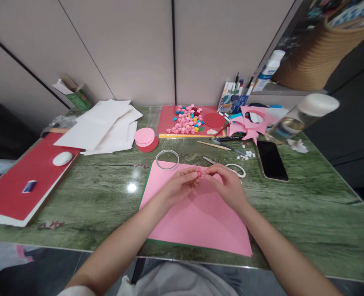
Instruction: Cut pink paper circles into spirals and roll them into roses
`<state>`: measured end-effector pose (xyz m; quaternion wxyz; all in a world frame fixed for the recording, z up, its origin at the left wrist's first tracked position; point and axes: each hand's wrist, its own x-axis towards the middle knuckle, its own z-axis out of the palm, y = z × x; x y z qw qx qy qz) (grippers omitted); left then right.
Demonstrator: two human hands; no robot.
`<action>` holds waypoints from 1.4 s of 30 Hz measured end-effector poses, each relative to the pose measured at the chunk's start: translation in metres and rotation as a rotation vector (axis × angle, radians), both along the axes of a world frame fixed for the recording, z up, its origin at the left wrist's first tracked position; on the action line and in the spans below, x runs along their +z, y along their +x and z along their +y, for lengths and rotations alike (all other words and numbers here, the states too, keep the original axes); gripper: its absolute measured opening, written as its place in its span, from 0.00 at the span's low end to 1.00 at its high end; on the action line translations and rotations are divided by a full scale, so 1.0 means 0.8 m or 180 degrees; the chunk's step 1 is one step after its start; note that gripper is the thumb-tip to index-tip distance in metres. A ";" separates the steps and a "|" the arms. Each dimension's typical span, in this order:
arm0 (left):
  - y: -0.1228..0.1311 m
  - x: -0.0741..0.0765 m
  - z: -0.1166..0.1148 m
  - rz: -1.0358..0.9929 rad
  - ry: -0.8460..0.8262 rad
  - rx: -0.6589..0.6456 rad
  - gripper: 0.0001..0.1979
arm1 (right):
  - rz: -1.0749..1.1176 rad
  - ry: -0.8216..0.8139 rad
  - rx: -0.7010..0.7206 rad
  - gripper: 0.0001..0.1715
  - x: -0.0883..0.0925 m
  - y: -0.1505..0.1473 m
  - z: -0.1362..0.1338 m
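Note:
My left hand point(183, 185) pinches a small pink rolled paper piece point(199, 174) between thumb and fingers. From the other side my right hand point(226, 185) meets it, its thumb and forefinger pressed together at the piece's edge. Both hands are above a large pink paper sheet point(197, 222), which lies over a green one. A roll of clear tape point(167, 168) rests on the sheet's far left corner. Beyond my right hand lie a white tape ring point(242, 174) and scissors point(209, 160), partly hidden.
Small rolled paper pieces, pink, blue and yellow point(186, 121), are heaped on a red packet. Left are paper discs point(144, 135), white sheets point(100, 123) and a mouse point(62, 158) on a red board point(21, 176). Right are a phone point(272, 160) and a leaning bottle point(296, 119).

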<state>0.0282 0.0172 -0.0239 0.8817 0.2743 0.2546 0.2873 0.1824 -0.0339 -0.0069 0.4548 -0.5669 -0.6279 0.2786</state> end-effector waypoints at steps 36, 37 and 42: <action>-0.002 -0.002 -0.003 -0.0319 -0.0470 0.0077 0.11 | -0.0712 0.0690 0.0007 0.13 -0.010 0.006 -0.001; -0.002 -0.002 -0.003 -0.0316 -0.0477 0.0067 0.10 | -0.0716 0.0726 0.0010 0.13 -0.011 0.006 -0.001; -0.001 -0.002 -0.004 -0.0296 -0.0508 0.0025 0.07 | -0.0794 0.0963 0.0016 0.14 -0.012 0.007 0.000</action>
